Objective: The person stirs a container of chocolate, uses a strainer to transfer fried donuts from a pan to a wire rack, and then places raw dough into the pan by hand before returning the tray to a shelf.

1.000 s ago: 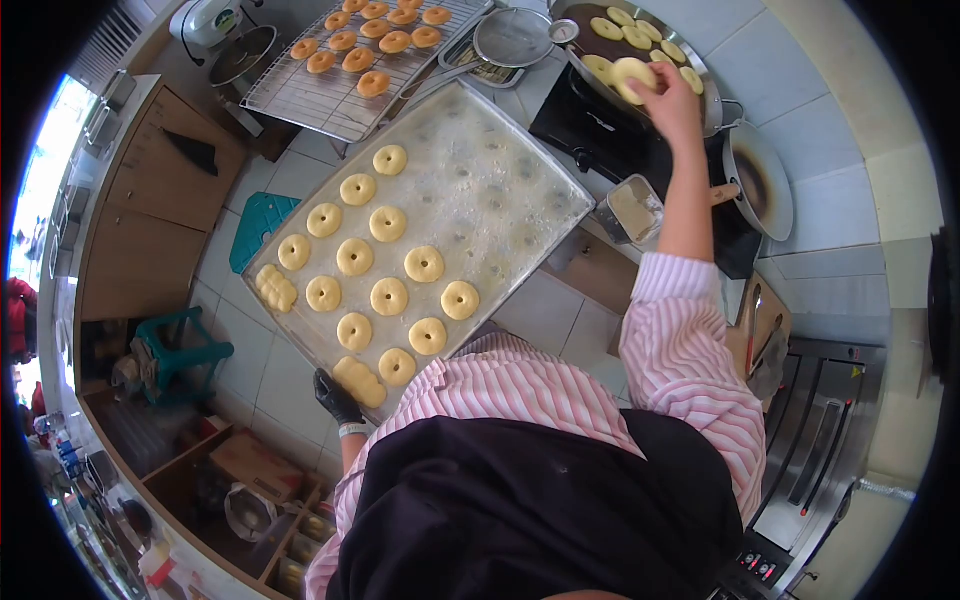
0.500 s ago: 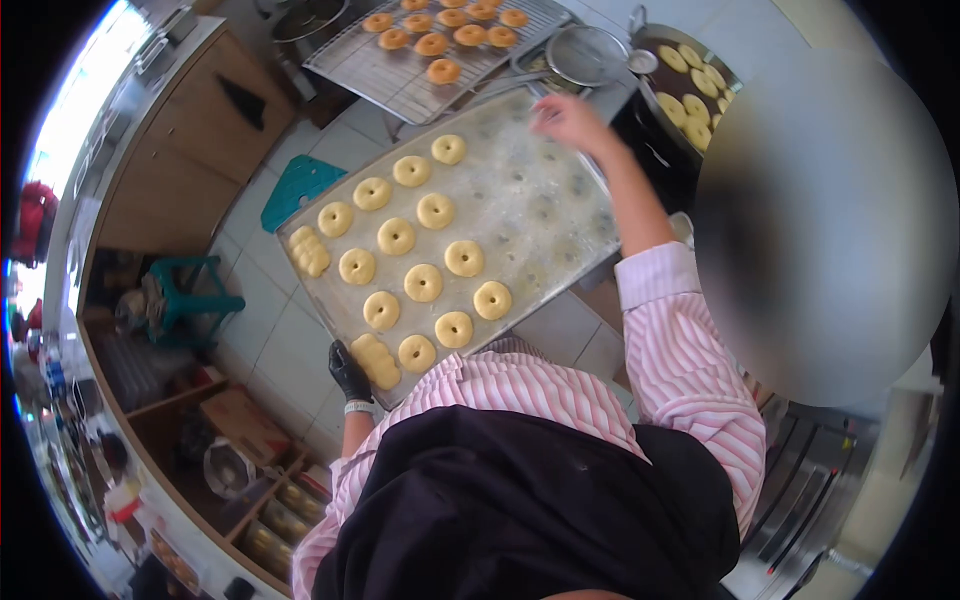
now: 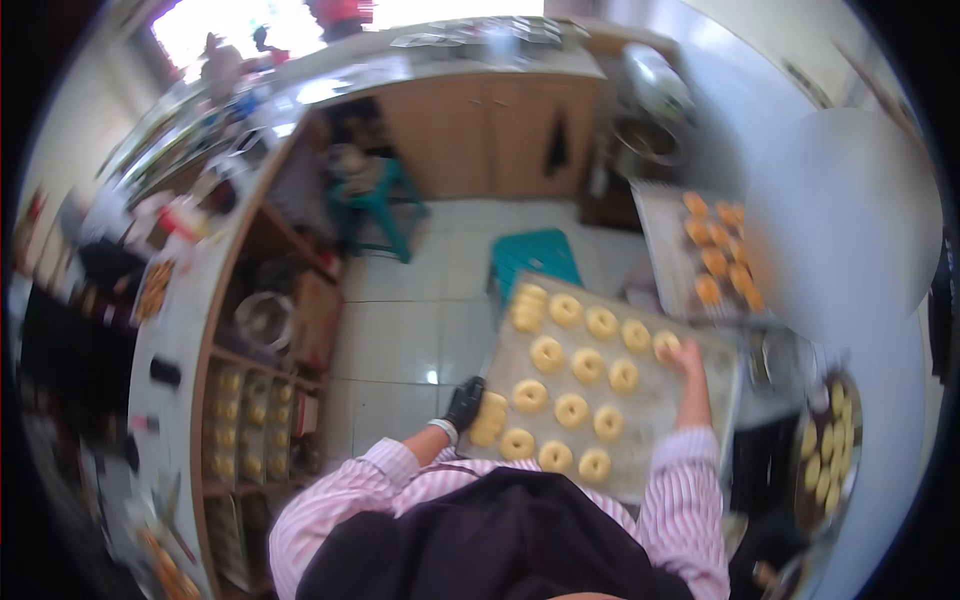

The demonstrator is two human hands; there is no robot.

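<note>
A large metal tray (image 3: 690,405) tilts across the middle of the view, bearing rows of pale raw doughnuts (image 3: 587,365) with small holes. Two knobbly dough pieces, one a near dough piece (image 3: 488,420) and one a far dough piece (image 3: 528,308), lie along its left side. My left hand (image 3: 465,403), in a black glove, is closed on the tray's left edge beside the near piece. My bare right hand (image 3: 687,357) has its fingers on the raw doughnut (image 3: 665,346) at the right end of the far row; its fingertips are partly blurred.
Browned doughnuts (image 3: 713,262) sit on a rack at the back right. A pan of frying doughnuts (image 3: 828,455) stands at the right. Beyond the tray is a teal stool (image 3: 537,255); another teal stool (image 3: 385,210) is farther left. Shelves (image 3: 255,345) run along the left. A blurred grey round shape covers the upper right.
The view has swung to the right, taking in more of the left counter. My right hand has come from the tray's bare far end to the last doughnut of the far row.
</note>
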